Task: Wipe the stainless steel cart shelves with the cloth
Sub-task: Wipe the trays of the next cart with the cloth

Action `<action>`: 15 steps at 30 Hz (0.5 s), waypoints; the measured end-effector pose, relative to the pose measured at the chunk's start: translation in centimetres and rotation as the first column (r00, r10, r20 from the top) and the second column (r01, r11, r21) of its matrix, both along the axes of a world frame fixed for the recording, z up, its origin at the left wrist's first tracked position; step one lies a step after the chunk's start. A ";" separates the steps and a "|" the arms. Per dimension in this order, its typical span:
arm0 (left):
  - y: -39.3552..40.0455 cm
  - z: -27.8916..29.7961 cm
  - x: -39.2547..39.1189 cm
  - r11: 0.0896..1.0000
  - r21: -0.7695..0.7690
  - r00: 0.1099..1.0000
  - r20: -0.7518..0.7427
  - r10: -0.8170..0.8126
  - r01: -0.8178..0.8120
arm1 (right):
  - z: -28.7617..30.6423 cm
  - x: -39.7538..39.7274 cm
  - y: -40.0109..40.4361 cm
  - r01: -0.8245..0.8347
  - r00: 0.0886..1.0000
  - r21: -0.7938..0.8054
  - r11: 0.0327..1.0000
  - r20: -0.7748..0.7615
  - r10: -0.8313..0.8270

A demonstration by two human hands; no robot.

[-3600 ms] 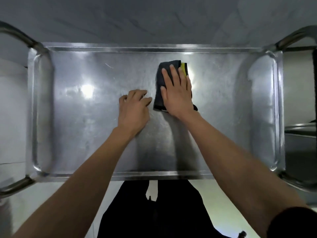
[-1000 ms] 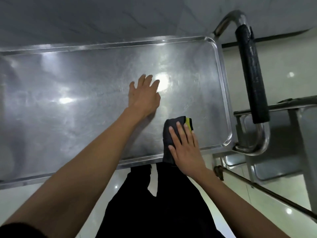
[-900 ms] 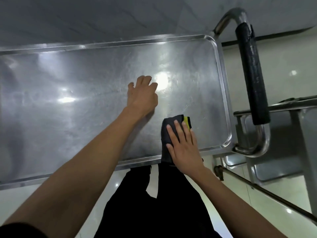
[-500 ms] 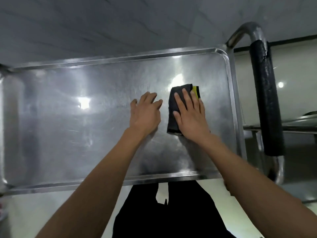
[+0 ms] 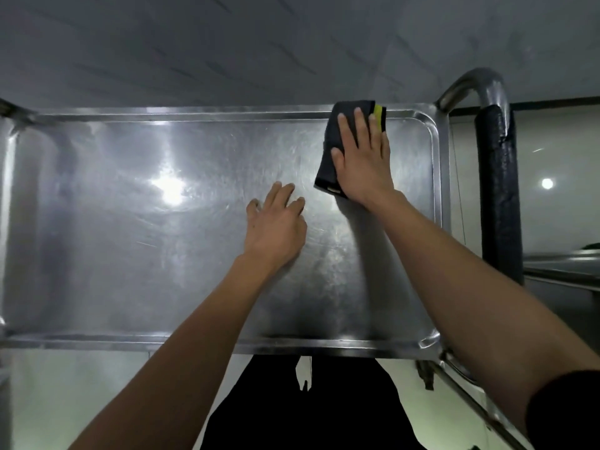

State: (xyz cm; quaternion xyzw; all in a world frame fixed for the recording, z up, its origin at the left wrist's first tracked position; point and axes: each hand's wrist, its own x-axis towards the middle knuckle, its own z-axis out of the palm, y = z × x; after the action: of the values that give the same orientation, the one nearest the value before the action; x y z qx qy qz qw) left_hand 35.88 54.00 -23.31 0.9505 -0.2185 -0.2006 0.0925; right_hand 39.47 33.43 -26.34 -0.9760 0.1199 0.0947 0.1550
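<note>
The stainless steel cart's top shelf [image 5: 130, 254] fills the middle of the head view, shiny and scratched, with a raised rim all round. A folded dark cloth [image 5: 328, 157] with a yellow edge lies at the shelf's far right, its top reaching the far rim. My right hand [image 5: 363, 160] presses flat on the cloth with straight fingers. My left hand [image 5: 276, 228] rests palm down on the bare shelf, a little left of and nearer than the cloth, fingers loosely spread.
The cart's push handle [image 5: 496, 177], a steel tube with black foam padding, stands at the right end. Another steel surface [image 5: 565, 264] lies beyond it at the right. A grey wall [image 5: 292, 43] runs behind the cart. My dark clothing shows below the near rim.
My right hand has pushed the cloth from the near rim up across the shelf to the far right corner. My left hand stayed on the shelf beside it.
</note>
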 end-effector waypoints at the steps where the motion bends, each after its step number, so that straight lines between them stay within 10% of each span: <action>1: -0.2 0.1 -0.1 1.000 0.007 1.000 0.000 -0.002 0.002 | 0.1 -1.3 0.0 0.026 1.000 0.013 1.000 -0.007 -0.026; 15: -6.6 0.8 -2.1 0.962 -0.049 0.962 -0.037 -0.270 0.268 | 1.1 -26.4 4.1 0.123 0.977 -0.108 0.987 -0.161 -0.139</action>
State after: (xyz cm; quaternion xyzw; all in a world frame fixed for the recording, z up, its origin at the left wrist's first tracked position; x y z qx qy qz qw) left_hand 33.80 47.40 -22.50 0.9051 -0.3480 -0.2273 0.0897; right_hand 13.02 37.57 -25.27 -0.9610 0.2011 0.1602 0.1023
